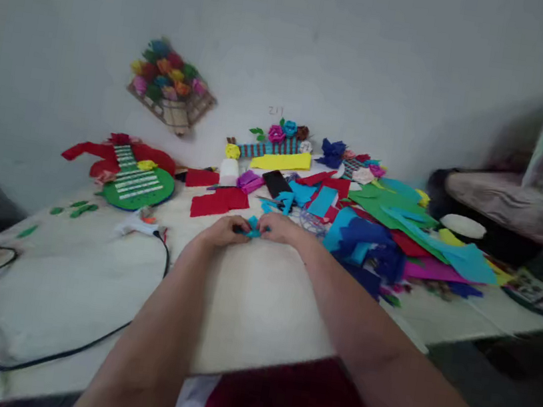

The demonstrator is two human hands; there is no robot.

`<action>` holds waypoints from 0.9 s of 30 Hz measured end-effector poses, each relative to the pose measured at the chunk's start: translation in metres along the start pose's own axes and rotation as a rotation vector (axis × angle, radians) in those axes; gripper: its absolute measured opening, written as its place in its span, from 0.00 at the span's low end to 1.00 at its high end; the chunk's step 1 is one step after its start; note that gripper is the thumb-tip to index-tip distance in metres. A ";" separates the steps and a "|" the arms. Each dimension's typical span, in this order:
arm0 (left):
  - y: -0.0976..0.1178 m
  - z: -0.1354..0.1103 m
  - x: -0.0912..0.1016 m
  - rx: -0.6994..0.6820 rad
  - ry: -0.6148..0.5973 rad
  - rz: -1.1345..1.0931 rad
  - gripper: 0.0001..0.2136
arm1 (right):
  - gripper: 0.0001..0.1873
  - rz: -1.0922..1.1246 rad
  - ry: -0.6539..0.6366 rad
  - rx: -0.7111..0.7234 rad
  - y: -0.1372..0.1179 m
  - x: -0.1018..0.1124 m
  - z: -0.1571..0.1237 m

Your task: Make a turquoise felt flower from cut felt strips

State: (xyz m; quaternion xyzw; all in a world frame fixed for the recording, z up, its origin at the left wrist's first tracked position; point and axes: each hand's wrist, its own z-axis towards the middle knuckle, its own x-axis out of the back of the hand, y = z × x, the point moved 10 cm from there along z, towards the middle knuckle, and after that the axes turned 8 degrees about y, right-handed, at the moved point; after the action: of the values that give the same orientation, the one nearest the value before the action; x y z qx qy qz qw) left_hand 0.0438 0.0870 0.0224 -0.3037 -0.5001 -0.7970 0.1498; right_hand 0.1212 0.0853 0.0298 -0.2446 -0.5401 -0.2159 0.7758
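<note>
Both my hands meet over the middle of the table (268, 297), fingers closed on a small piece of light blue crepe paper (253, 226). My left hand (227, 230) pinches its left side, while my right hand (281, 227) grips the right side. The fingers partly cover the piece, so its exact shape is hard to make out. Just beyond my right hand lie loose light blue paper scraps (286, 200) and scissors (272, 201). A red paper sheet (218, 201) rests beyond my left hand.
To the left lies a white glue gun (140, 224) with a black cable (79, 346) curving toward the front. Behind it stands a green and red guitar-shaped craft (137, 186). Stacked coloured sheets (387, 206) cover the right side. A black phone (277, 183) lies near the back.
</note>
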 end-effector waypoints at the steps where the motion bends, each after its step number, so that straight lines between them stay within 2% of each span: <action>1: 0.000 0.000 0.000 -0.006 0.001 -0.004 0.12 | 0.09 -0.014 0.014 0.010 -0.001 0.002 0.000; 4: 0.001 0.001 0.000 -0.023 0.005 -0.013 0.10 | 0.07 -0.008 0.041 -0.004 0.003 0.004 0.001; 14: 0.000 0.003 0.001 -0.044 0.048 -0.021 0.09 | 0.08 0.212 0.068 -0.203 0.033 -0.009 -0.001; 27: 0.005 0.002 0.009 -0.040 0.129 0.094 0.12 | 0.10 0.117 -0.003 -0.262 0.028 -0.004 -0.003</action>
State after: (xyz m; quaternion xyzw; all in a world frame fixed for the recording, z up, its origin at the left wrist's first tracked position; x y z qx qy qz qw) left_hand 0.0403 0.0873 0.0322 -0.2776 -0.4585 -0.8170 0.2128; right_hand 0.1392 0.1055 0.0210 -0.3751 -0.4932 -0.2388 0.7476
